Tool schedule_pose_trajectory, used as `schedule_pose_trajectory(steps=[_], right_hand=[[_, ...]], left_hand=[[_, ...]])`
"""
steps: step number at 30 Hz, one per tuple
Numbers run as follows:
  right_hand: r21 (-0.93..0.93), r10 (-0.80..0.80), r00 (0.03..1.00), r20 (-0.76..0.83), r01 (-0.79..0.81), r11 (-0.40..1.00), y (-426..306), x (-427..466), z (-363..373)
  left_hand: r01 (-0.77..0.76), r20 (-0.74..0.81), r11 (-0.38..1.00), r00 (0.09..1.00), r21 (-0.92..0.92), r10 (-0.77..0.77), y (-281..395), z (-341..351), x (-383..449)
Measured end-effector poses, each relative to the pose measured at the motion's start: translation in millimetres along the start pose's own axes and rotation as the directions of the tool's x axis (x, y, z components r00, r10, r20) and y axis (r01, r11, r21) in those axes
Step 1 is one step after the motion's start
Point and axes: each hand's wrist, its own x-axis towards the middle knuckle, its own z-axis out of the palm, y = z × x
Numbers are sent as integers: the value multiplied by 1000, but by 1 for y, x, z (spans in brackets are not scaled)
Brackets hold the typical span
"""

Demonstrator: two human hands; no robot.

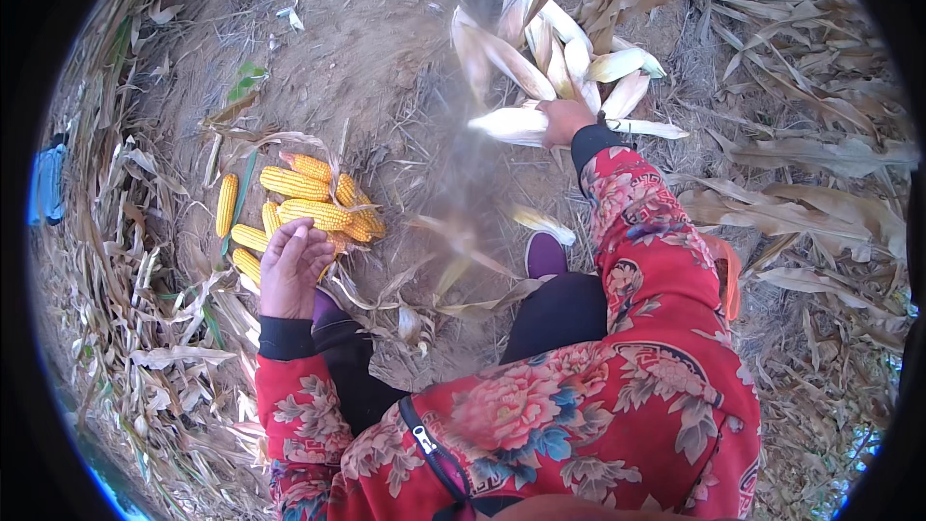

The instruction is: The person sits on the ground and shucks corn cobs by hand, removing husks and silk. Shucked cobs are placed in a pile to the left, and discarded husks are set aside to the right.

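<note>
My left hand [295,268] is beside a pile of husked yellow corn cobs [315,213] on the ground at the left. Its fingers are loosely curled and apart, with nothing seen in them. My right hand [564,123] reaches to a heap of corn ears in pale dry husks [564,51] at the upper right. Its fingers are closed around one white-husked ear [510,126] at the near left side of the heap. The palm side of this hand is hidden.
Dry corn leaves [817,217] lie on the right, and a bank of dry stalks and husks [130,304] on the left. A loose husk piece [542,223] lies by my purple shoe [546,255]. A blue object [47,184] is at the far left edge.
</note>
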Motion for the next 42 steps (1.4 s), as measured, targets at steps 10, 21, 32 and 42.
schedule_pose_trajectory(steps=[10, 21, 32, 42], right_hand=[[-343, -842, 472, -263, 770, 539, -195, -197, -56], [-54, -452, 468, -759, 646, 761, -238, -303, -78], [717, -56, 763, -644, 627, 305, -240, -284, -49], [584, -6, 667, -745, 655, 479, -242, -268, -59]], left_hand=[[-516, 506, 585, 839, 626, 199, -42, 59, -67], [23, 493, 920, 849, -391, 188, -56, 51, -109], [-254, 441, 953, 846, -163, 301, -61, 54, -135], [-477, 295, 871, 855, 119, 427, -61, 68, -129]])
